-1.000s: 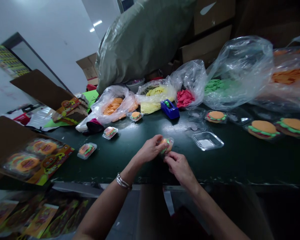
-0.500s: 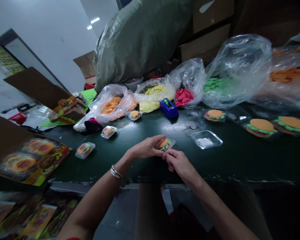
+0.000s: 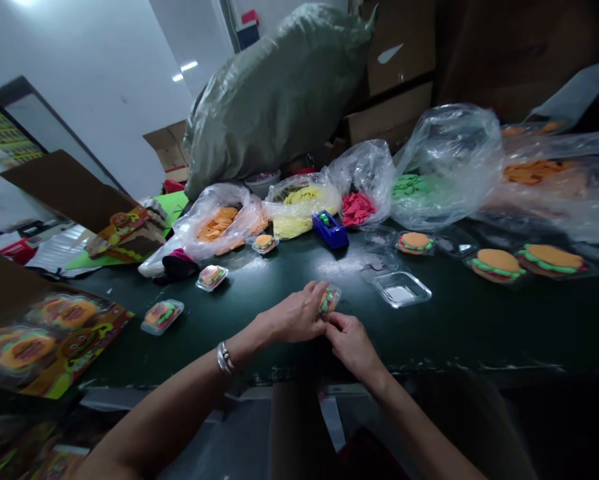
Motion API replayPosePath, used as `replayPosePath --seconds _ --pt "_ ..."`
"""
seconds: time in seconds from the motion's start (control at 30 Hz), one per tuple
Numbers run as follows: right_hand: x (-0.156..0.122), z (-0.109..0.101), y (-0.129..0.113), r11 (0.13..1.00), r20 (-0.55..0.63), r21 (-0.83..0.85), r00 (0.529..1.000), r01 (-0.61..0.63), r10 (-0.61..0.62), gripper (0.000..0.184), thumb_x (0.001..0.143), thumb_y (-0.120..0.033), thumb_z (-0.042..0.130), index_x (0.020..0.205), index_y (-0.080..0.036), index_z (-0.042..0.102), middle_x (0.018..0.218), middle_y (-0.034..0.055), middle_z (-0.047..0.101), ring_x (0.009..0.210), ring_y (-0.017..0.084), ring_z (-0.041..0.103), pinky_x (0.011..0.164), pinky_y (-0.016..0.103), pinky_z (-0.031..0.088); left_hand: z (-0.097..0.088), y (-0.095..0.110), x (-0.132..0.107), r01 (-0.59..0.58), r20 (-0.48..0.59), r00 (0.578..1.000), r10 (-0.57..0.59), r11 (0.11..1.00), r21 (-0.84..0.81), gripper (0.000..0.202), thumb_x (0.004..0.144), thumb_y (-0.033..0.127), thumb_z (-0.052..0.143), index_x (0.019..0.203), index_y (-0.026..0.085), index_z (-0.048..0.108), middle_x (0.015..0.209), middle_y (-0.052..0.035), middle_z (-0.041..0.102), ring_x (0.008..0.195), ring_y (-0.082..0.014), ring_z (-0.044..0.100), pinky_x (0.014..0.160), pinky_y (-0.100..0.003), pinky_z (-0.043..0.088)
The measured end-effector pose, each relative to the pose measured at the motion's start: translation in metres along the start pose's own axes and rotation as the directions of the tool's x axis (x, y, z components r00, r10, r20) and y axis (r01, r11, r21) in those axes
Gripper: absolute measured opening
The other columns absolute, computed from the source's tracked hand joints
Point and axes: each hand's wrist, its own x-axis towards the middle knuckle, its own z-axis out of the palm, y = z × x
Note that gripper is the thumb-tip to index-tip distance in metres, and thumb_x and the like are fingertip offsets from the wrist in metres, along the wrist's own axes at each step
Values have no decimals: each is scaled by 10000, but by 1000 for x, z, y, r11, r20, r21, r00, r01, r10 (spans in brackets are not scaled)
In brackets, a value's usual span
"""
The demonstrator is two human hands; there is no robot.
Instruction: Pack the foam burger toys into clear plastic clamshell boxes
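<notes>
My left hand [image 3: 295, 315] is wrapped over a small clear plastic pack holding a toy burger [image 3: 331, 298], orange and green, just above the dark table. Its fingers hide much of the pack. The thumb and index finger of my right hand [image 3: 353, 345] pinch together at the near edge of that pack, touching my left hand. An open clear plastic tray [image 3: 403, 291] lies to the right of my hands. Behind them stands a blue tape dispenser [image 3: 330, 231]. On the left lie packed toy burgers [image 3: 162, 316], [image 3: 212, 277].
Bags of orange pieces [image 3: 218, 224], yellow pieces [image 3: 302, 195], red pieces [image 3: 358, 209] and green pieces [image 3: 412, 186] line the back. More toy burgers [image 3: 497, 264] sit at right. A display box [image 3: 74, 347] with packed burgers stands at left. The table's front edge [image 3: 429, 367] runs below my hands.
The pack has turned in my left hand, which now covers more of it. My right hand stays pinched at its near edge. The camera view has shifted slightly.
</notes>
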Motion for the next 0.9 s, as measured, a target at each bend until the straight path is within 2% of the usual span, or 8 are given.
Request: replayPosePath --seconds 0.1,0.23,0.37,0.57,0.67,0.77,0.83,0.9 --pt "3 0 2 1000 7 15 1000 -1 0 191 739 -299 494 621 -203 610 442 -57 421 405 103 344 426 231 268 -1 3 1 2 18 1000 -3 999 52 578 737 159 521 1300 165 388 1241 -142 502 1027 -278 584 910 -395 468" --pt "5 1 1 999 2 34 1000 -27 27 163 723 -264 499 638 -203 624 432 -53 445 389 103 361 425 229 282 0 4 4 6 22 1000 -7 998 63 457 788 164 470 1242 171 418 1191 -143 531 1001 -278 596 879 -398 478" --pt "9 3 1 996 -9 63 997 -70 71 134 706 -256 522 645 -207 630 426 -47 479 406 120 431 441 231 315 0 1 10 24 34 999 -26 998 63 474 761 155 512 1225 185 421 1173 -137 561 995 -277 606 869 -393 478" --pt "1 0 -10 988 32 117 995 -100 97 119 681 -218 538 564 -199 553 396 -67 446 382 96 421 408 208 306 -2 4 10 10 15 1000 -12 996 84 439 775 178 540 1203 210 444 1143 -104 573 1015 -250 601 896 -370 478" --pt "-17 -15 -14 980 111 159 989 -117 100 118 665 -215 545 551 -186 542 416 -69 475 362 84 435 378 193 321 11 3 -5 -8 -6 1000 9 994 112 508 745 89 506 1232 206 417 1267 -136 506 1124 -265 556 943 -394 465" --pt "-34 -39 -10 960 112 229 984 -163 140 126 680 -270 562 729 -169 621 529 -52 541 430 112 523 378 202 393 32 -1 -26 -13 -39 999 20 985 170 752 637 -23 471 1326 234 311 1477 -148 305 1308 -291 402 1027 -438 413" --pt "-37 -52 -7 939 56 293 983 -183 174 257 704 -319 570 906 -171 627 684 -15 600 580 146 603 446 233 479 43 -1 -37 -14 -36 999 22 978 210 846 607 -43 455 1365 269 246 1541 -135 188 1346 -302 347 1035 -456 410" --pt "-35 -60 -5 918 22 352 982 -183 188 357 722 -361 584 1028 -179 600 888 37 637 788 182 645 580 278 548 49 1 -45 -27 -3 1000 29 974 227 869 614 -35 455 1382 283 205 1551 -139 164 1345 -318 344 1019 -469 427"
